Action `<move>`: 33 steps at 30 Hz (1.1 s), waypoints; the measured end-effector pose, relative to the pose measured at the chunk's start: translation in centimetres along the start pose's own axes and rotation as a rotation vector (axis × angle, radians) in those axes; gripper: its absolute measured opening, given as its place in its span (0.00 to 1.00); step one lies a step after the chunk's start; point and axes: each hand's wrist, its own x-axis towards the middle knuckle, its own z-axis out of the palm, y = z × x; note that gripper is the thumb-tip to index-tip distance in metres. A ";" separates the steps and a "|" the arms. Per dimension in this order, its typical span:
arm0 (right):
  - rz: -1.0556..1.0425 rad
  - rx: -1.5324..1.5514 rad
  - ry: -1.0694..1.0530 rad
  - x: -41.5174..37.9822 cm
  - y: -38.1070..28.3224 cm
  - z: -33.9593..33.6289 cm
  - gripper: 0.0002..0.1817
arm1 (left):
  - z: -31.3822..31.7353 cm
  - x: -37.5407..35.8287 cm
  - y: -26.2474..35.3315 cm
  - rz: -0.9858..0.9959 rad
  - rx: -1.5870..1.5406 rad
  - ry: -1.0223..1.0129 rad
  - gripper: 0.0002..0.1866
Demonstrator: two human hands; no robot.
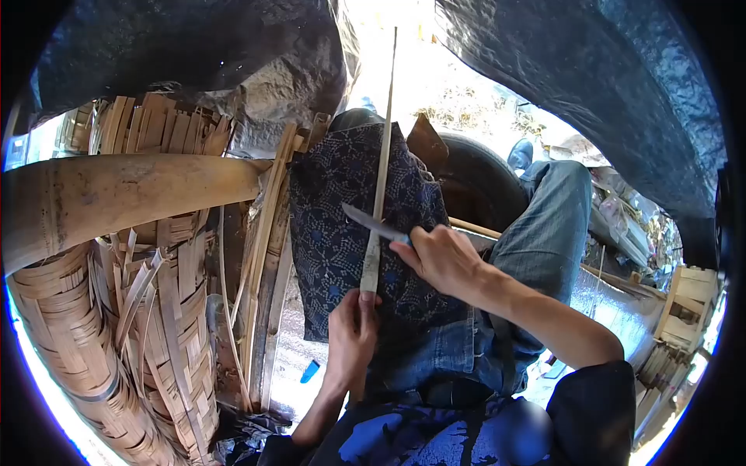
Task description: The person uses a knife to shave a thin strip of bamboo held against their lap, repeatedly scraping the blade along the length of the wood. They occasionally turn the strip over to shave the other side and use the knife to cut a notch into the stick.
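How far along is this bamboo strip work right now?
Already made: woven bamboo baskets and loose strips stand to the left. In hand: the left hand grips the lower end of a long bamboo strip over a dark patterned cloth on the knee, and the right hand sets a knife against it. How much of this strip is left, I cannot tell.

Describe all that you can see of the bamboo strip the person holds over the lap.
The bamboo strip is long, thin, pale and flat, standing nearly upright and narrowing to its top. The left hand grips its lower end; the knife in the right hand crosses it. Behind lies a dark patterned cloth on the knee.
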 end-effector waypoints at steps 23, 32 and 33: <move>-0.087 0.111 0.054 1.1 0.5 -2.6 0.23 | -3.2 3.2 -0.7 -0.439 -1.095 -0.538 0.13; -0.097 0.063 -0.012 1.1 -0.1 -1.6 0.23 | -2.5 2.4 -1.5 -0.401 -1.243 -0.495 0.14; -0.107 0.059 0.005 1.1 -0.1 -1.3 0.23 | -2.4 2.4 -1.5 -0.405 -1.247 -0.500 0.14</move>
